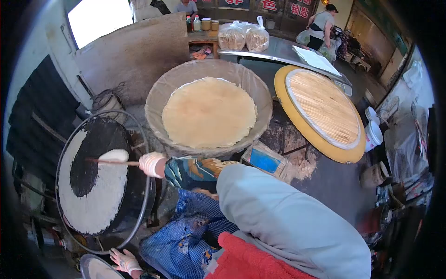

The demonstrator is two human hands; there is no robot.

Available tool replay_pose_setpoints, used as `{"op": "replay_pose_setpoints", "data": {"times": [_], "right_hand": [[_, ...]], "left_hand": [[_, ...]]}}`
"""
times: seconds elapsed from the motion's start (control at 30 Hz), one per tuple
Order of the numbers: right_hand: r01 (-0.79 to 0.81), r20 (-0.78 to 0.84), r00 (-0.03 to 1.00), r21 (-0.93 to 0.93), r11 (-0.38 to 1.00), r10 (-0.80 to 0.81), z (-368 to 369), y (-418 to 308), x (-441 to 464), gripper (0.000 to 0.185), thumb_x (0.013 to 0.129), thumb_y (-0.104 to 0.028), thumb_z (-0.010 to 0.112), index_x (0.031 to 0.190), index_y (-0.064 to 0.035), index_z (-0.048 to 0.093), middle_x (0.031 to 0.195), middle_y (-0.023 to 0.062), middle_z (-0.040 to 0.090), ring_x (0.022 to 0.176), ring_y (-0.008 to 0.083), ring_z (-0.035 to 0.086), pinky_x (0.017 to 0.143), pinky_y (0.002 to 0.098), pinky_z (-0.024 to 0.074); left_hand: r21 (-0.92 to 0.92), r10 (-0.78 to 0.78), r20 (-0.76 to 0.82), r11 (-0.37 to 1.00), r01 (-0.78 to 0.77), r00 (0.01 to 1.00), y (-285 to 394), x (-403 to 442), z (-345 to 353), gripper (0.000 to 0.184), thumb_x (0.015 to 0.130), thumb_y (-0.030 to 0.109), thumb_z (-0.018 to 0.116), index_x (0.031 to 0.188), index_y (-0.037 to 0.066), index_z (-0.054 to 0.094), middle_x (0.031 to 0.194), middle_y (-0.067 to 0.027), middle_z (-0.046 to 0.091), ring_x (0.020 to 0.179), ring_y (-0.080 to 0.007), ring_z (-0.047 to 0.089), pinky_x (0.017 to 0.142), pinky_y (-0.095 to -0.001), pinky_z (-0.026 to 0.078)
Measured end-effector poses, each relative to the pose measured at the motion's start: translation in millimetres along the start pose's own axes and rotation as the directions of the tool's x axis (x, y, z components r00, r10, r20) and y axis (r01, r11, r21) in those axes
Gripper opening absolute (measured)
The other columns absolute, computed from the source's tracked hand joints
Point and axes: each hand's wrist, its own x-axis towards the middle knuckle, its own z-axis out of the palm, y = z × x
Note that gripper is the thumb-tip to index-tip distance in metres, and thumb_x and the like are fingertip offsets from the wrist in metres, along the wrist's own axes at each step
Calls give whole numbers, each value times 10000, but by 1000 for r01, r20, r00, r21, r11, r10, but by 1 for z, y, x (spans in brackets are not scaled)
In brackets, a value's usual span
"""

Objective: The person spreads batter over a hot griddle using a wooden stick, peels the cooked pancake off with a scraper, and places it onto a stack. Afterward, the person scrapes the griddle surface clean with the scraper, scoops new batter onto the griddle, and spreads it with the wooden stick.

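My right hand (153,165), in a pale wrap or glove, is closed on the handle of a thin wooden stick (125,162). The stick reaches left across a round black griddle (84,174), its far part over the batter. Pale batter (90,207) covers the griddle's left and lower parts in a broad curve, with a thicker patch by the stick. A dark metal hoop (143,211) surrounds the griddle. At the bottom, my left hand (124,261) has its fingers spread and seems to hold nothing. It is beside the hoop and a metal bowl (86,266) of pale contents.
A large lined basket (155,104) holds thin round pancakes (209,111). To its right lies a round slatted lid (325,107) with a yellow rim. Bagged food (232,37) and jars (206,24) stand behind. Another person (322,28) bends at the far right.
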Motion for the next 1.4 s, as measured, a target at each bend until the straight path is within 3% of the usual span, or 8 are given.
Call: {"op": "replay_pose_setpoints", "data": {"times": [0.1, 0.23, 0.7, 0.9, 1.0, 1.13, 1.27, 1.4], "right_hand": [[144, 46, 989, -80, 986, -141, -1, -7, -20, 256, 875, -294, 579, 904, -89, 730, 830, 118, 715, 798, 290, 702, 680, 413, 554], [-40, -68, 997, -32, 999, 38, 8, 14, 3, 198, 836, -197, 578, 884, -82, 732, 766, 114, 706, 759, 292, 703, 634, 418, 562], [211, 3, 977, -162, 964, -213, 4, -16, -15, 187, 831, -206, 592, 874, -99, 740, 874, 71, 727, 832, 266, 707, 661, 424, 568], [-11, -7, 1000, -99, 995, 10, 7, -2, 12, 203, 852, -201, 580, 940, -101, 734, 926, 91, 725, 868, 277, 703, 698, 406, 566], [262, 19, 965, -105, 959, -261, -3, -14, -22, 223, 838, -213, 561, 878, -74, 729, 862, 127, 714, 827, 293, 700, 691, 430, 560], [61, -21, 998, -112, 992, -64, 9, 18, 3, 169, 777, -194, 600, 792, -86, 729, 766, 121, 700, 768, 306, 697, 662, 438, 561], [216, 97, 971, 38, 976, -218, -15, -9, -14, 171, 810, -152, 577, 858, -65, 716, 747, 133, 682, 733, 333, 679, 628, 449, 549], [113, 150, 985, -174, 978, -87, -5, 6, -26, 211, 866, -201, 545, 887, -74, 713, 850, 152, 699, 798, 324, 693, 703, 435, 563]], "left_hand": [[-57, 114, -169, 990, -125, 979, 19, -13, 0, 574, 890, 308, 566, 1407, 108, 419, 1479, -70, 405, 1377, -254, 346, 1075, -575, 281], [-28, 341, -98, 938, -345, 935, 77, -51, -12, 553, 883, 323, 564, 1362, 71, 453, 1429, -102, 446, 1367, -265, 356, 1102, -569, 237], [81, 291, -165, 956, -281, 942, 55, -45, -2, 508, 891, 320, 558, 1342, 96, 495, 1451, -60, 448, 1366, -241, 368, 1116, -569, 203], [85, 263, -155, 964, -252, 952, 39, -36, 5, 489, 899, 296, 545, 1345, 102, 494, 1453, -50, 446, 1362, -236, 377, 1114, -574, 200], [60, 231, -157, 973, -224, 960, 35, -35, 0, 488, 898, 299, 548, 1342, 104, 498, 1446, -47, 450, 1357, -226, 384, 1116, -566, 198], [17, 242, -270, 969, -246, 932, 24, -24, 11, 492, 841, 314, 607, 1286, 114, 543, 1393, -54, 502, 1301, -216, 440, 1087, -542, 234], [-36, 227, -272, 969, -246, 935, 18, -25, 3, 470, 821, 273, 617, 1254, 103, 554, 1375, -89, 513, 1284, -238, 452, 1086, -562, 220], [-126, 165, -309, 969, -212, 937, 9, -13, 26, 515, 822, 252, 598, 1306, 103, 507, 1408, -102, 482, 1319, -264, 414, 1090, -596, 198]]}}
